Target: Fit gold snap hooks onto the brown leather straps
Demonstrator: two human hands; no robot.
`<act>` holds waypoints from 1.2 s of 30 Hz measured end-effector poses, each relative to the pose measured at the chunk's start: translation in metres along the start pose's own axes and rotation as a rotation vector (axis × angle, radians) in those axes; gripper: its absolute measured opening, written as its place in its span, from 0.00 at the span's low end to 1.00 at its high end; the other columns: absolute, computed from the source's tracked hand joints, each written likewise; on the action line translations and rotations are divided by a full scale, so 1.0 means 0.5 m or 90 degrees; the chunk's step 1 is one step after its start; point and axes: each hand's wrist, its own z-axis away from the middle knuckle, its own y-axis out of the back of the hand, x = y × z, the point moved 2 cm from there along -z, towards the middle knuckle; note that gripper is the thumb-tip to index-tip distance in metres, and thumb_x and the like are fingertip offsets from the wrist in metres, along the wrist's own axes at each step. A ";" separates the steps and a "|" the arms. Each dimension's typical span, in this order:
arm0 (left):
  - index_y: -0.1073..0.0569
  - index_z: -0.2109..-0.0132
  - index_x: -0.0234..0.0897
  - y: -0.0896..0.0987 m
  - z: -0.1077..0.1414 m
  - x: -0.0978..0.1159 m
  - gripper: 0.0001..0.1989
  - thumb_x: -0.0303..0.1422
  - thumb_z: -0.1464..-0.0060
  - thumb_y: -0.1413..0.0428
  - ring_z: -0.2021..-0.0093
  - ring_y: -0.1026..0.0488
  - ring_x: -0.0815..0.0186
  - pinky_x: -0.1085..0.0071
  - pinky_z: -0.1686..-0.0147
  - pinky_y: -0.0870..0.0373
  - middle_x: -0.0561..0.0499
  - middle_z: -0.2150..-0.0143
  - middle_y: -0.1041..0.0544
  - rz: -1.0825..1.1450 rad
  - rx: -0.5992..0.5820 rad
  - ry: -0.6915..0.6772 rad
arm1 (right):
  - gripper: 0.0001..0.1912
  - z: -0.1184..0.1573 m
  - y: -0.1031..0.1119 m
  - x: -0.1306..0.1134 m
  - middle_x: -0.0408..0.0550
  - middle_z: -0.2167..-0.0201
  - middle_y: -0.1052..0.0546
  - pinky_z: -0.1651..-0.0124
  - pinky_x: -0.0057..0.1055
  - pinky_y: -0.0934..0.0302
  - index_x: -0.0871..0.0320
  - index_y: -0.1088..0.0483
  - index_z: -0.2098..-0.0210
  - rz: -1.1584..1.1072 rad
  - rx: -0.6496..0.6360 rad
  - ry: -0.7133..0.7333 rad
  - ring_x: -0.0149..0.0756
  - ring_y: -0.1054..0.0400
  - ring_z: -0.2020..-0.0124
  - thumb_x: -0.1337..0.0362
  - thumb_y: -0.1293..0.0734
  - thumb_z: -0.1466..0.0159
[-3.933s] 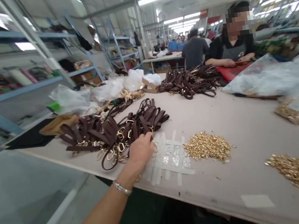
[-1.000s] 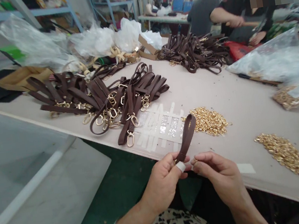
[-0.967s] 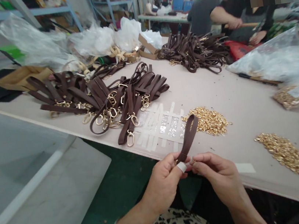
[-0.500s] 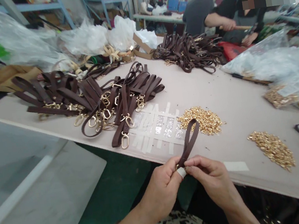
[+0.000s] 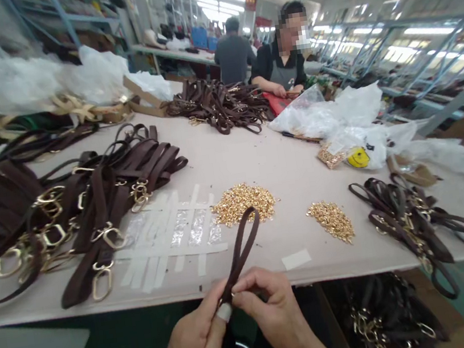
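My left hand (image 5: 197, 337) is closed around the lower end of a dark brown looped strap (image 5: 242, 247). A pale wrapping covers its thumb tip. The strap's loop stands up and leans right. My right hand (image 5: 272, 309) is closed in a pinch against the strap's lower end; a tiny bright spot shows at its fingertips, too small to name. Just beyond the loop lies a heap of small gold metal pieces (image 5: 247, 200). A smaller heap of gold pieces (image 5: 331, 220) sits farther right on the table (image 5: 250, 154).
Brown straps with gold clasps (image 5: 103, 215) cover the left side, beside taped clear packets (image 5: 180, 233). More straps lie in a far pile (image 5: 217, 104), a right pile (image 5: 410, 212) and below the table (image 5: 381, 314). Plastic bags (image 5: 344, 112) and a co-worker (image 5: 281, 63) are beyond.
The view has swung right, bringing the right-hand straps and those below the table into sight. Both hands keep their grip at the strap's lower end. The co-worker's posture is more upright.
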 end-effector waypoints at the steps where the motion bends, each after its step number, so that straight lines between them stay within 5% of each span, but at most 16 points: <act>1: 0.32 0.36 0.47 0.000 0.002 -0.004 0.23 0.32 0.36 0.50 0.47 0.21 0.62 0.74 0.47 0.27 0.55 0.45 0.20 -0.026 0.003 -0.049 | 0.01 0.003 0.002 0.002 0.42 0.70 0.22 0.61 0.27 0.37 0.57 0.24 0.69 -0.022 0.010 -0.021 0.32 0.29 0.67 0.67 0.28 0.40; 5: 0.36 0.33 0.49 -0.003 0.002 -0.002 0.27 0.29 0.38 0.49 0.47 0.22 0.61 0.73 0.46 0.28 0.54 0.43 0.21 -0.058 0.009 -0.176 | 0.04 0.017 0.002 0.003 0.40 0.72 0.22 0.63 0.26 0.37 0.57 0.29 0.71 -0.059 0.033 -0.036 0.31 0.30 0.68 0.69 0.29 0.42; 8: 0.33 0.34 0.50 -0.014 -0.007 0.014 0.26 0.29 0.38 0.48 0.46 0.22 0.60 0.71 0.46 0.27 0.53 0.46 0.19 -0.020 -0.016 -0.147 | 0.05 0.022 0.010 -0.005 0.40 0.73 0.23 0.64 0.26 0.37 0.57 0.30 0.71 -0.024 0.042 -0.038 0.31 0.30 0.69 0.68 0.29 0.41; 10: 0.31 0.36 0.52 -0.025 -0.014 0.029 0.23 0.31 0.37 0.49 0.54 0.19 0.62 0.73 0.51 0.24 0.53 0.52 0.17 0.051 -0.029 -0.089 | 0.04 0.016 0.035 -0.011 0.40 0.73 0.23 0.65 0.26 0.36 0.57 0.30 0.69 0.032 0.020 -0.039 0.31 0.30 0.70 0.66 0.30 0.39; 13: 0.30 0.37 0.52 -0.038 -0.022 0.046 0.20 0.38 0.34 0.51 0.72 0.23 0.69 0.75 0.65 0.23 0.53 0.63 0.19 0.187 0.003 0.061 | 0.03 -0.014 0.127 -0.022 0.41 0.71 0.23 0.64 0.27 0.34 0.56 0.29 0.65 0.302 0.060 0.056 0.32 0.28 0.69 0.63 0.33 0.36; 17: 0.29 0.37 0.46 -0.041 -0.023 0.051 0.26 0.49 0.38 0.49 0.76 0.33 0.70 0.75 0.77 0.32 0.52 0.69 0.25 0.312 0.068 0.246 | 0.09 -0.085 0.295 -0.025 0.51 0.62 0.22 0.53 0.39 0.34 0.58 0.28 0.57 0.692 0.228 0.192 0.42 0.29 0.59 0.63 0.38 0.33; 21: 0.27 0.39 0.40 -0.035 -0.029 0.037 0.29 0.51 0.41 0.47 0.76 0.35 0.69 0.74 0.76 0.34 0.53 0.74 0.27 0.374 0.057 0.306 | 0.12 -0.144 0.379 -0.008 0.55 0.61 0.21 0.49 0.43 0.37 0.57 0.25 0.55 0.807 0.163 0.203 0.46 0.30 0.55 0.67 0.39 0.33; 28: 0.20 0.48 0.37 -0.027 -0.050 0.053 0.23 0.36 0.53 0.36 0.68 0.28 0.67 0.72 0.63 0.30 0.51 0.66 0.19 0.499 0.061 0.384 | 0.11 -0.170 0.413 0.009 0.53 0.65 0.21 0.53 0.42 0.36 0.55 0.23 0.60 0.887 0.072 0.199 0.45 0.29 0.60 0.65 0.38 0.34; 32: 0.20 0.58 0.33 -0.033 -0.058 0.057 0.14 0.31 0.54 0.35 0.70 0.27 0.69 0.74 0.66 0.31 0.51 0.69 0.20 0.564 0.061 0.369 | 0.10 -0.177 0.432 0.010 0.52 0.69 0.22 0.59 0.43 0.35 0.56 0.24 0.61 0.879 0.064 0.185 0.46 0.29 0.64 0.63 0.37 0.37; 36: 0.24 0.62 0.32 -0.038 -0.057 0.046 0.09 0.29 0.53 0.36 0.71 0.26 0.69 0.74 0.69 0.31 0.51 0.72 0.20 0.558 0.076 0.370 | 0.07 -0.132 0.349 0.006 0.49 0.66 0.22 0.58 0.41 0.33 0.54 0.27 0.62 0.641 0.130 0.179 0.44 0.27 0.63 0.59 0.33 0.38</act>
